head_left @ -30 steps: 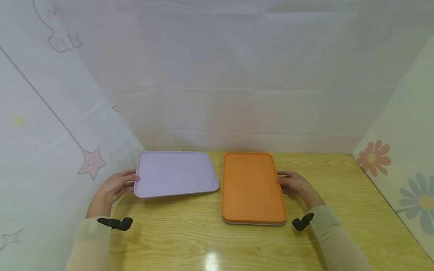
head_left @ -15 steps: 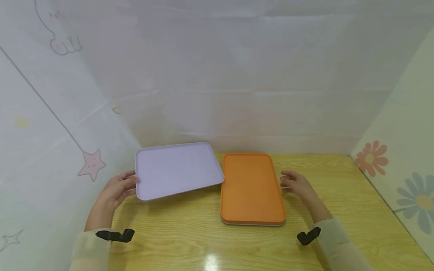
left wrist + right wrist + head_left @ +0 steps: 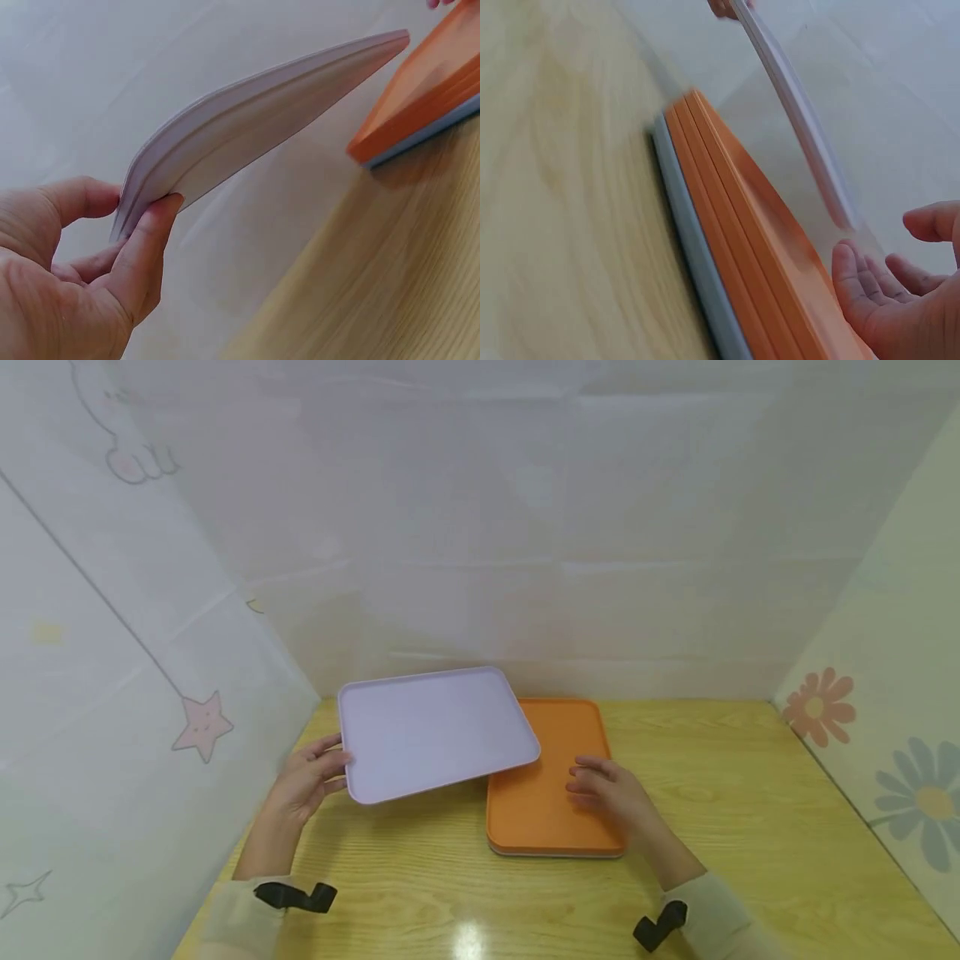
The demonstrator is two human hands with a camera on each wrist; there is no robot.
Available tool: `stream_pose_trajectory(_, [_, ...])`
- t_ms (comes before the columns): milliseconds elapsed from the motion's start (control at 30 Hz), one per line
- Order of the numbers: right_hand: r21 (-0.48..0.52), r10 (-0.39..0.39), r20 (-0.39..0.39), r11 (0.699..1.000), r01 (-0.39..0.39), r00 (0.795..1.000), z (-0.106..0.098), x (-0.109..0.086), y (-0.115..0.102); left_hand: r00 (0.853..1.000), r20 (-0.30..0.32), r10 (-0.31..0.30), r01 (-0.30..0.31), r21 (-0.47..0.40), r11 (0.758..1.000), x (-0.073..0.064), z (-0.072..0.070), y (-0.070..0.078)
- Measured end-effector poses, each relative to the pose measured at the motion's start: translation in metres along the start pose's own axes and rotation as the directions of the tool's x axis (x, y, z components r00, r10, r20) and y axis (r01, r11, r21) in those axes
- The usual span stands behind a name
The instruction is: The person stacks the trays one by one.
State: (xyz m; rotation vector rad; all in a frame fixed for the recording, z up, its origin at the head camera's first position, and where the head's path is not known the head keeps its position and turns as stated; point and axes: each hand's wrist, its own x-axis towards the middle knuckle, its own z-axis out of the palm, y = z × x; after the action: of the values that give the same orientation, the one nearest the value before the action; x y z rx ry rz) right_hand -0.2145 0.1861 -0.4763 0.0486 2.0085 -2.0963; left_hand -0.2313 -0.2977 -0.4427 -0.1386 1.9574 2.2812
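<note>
My left hand (image 3: pixel 306 781) pinches a light purple tray (image 3: pixel 431 735) by its left short edge, thumb on the rim and fingers beneath. Raised off the table, that tray tilts, and its right corner overlaps an orange tray (image 3: pixel 555 802). The left wrist view shows the fingertips (image 3: pixel 169 206) against the purple tray's underside. The orange tray tops a stack, with a grey-blue tray (image 3: pixel 679 195) at the bottom in the right wrist view. My right hand (image 3: pixel 615 797) hovers over the orange tray's right side, fingers loosely bent and holding nothing, near the purple tray's free end.
Everything is on a wood-grain table (image 3: pixel 420 877). A pale sheet (image 3: pixel 450 527) stands behind it, and printed sheets rise on both sides, one with a pink star (image 3: pixel 202 725), the other with flowers (image 3: pixel 819 706). Each wrist wears a black camera mount (image 3: pixel 296 896).
The purple tray has risen and moved right in my left hand, now overlapping the stack. My right hand has left the orange tray's right edge and come inward above it.
</note>
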Motion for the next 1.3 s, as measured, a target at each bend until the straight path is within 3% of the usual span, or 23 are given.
stream_pose_trajectory(200, [0.245,0.04,0.044,0.968,-0.05,0.998,0.029,-0.007,0.007,1.0,-0.018,-0.009,0.008,-0.052,0.999,-0.004,0.035,-0.004])
stream_pose_trajectory(333, [0.369,0.044,0.01,0.928,-0.045,0.999,0.044,-0.008,0.009,1.0,-0.024,-0.009,0.007,-0.09,0.996,-0.007,0.057,-0.006])
stream_pose_trajectory(600, [0.483,-0.004,-0.048,0.875,0.027,0.999,0.068,-0.016,0.004,1.0,-0.006,-0.009,0.008,-0.161,0.987,-0.012,0.097,-0.022])
stream_pose_trajectory(867, [0.636,-0.009,-0.186,0.761,0.127,0.982,0.074,-0.02,-0.006,1.0,0.028,0.01,-0.005,-0.196,0.981,-0.017,0.123,-0.035])
stream_pose_trajectory(933, [0.642,-0.005,-0.205,0.754,0.139,0.979,0.074,-0.02,-0.008,0.999,0.043,0.019,-0.01,-0.196,0.981,-0.019,0.129,-0.038])
stream_pose_trajectory(1033, [0.626,0.002,-0.23,0.766,0.146,0.973,0.074,-0.021,-0.011,0.998,0.054,0.027,-0.017,-0.191,0.981,-0.021,0.136,-0.042])
stream_pose_trajectory(1300, [0.605,-0.007,-0.252,0.78,0.163,0.968,0.072,-0.023,-0.009,0.999,0.039,0.012,-0.005,-0.18,0.984,-0.021,0.147,-0.051])
